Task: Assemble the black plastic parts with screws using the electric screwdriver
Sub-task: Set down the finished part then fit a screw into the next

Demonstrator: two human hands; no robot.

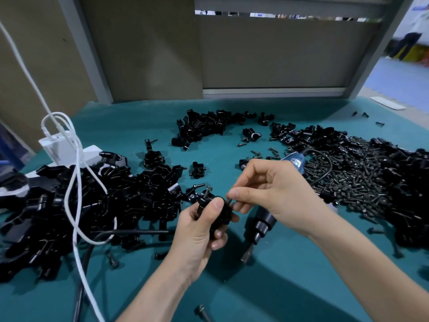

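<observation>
Cable (74,182), white and looped, lies over a big heap of black parts (58,205) at the left of the frame. Just right of that heap, low in the middle, the left hand (197,235) is curled round one black part (224,214) and holds it up off the green worktop (267,287). The right hand (278,194) is beside it. Its thumb and first finger pinch a small screw (229,201), and the tip of the screw is at the part.

The step looks like putting the screw in its hole by hand. To do it well, hold the part still and turn the hole up so it can be seen. Stand the screw straight in it, not leaning, and give it a little twist so it stays. Then it should not fall when the hand lets go to fetch the screwdriver (264,221). That tool lies on the worktop just under the right hand, tip toward the bottom of the frame, so it is close to grab.

A wide heap of screws (348,182) fills the right side. The blue end of the screwdriver has a red and white label (296,161), but its words are too blurry to read. No other writing shows.
</observation>
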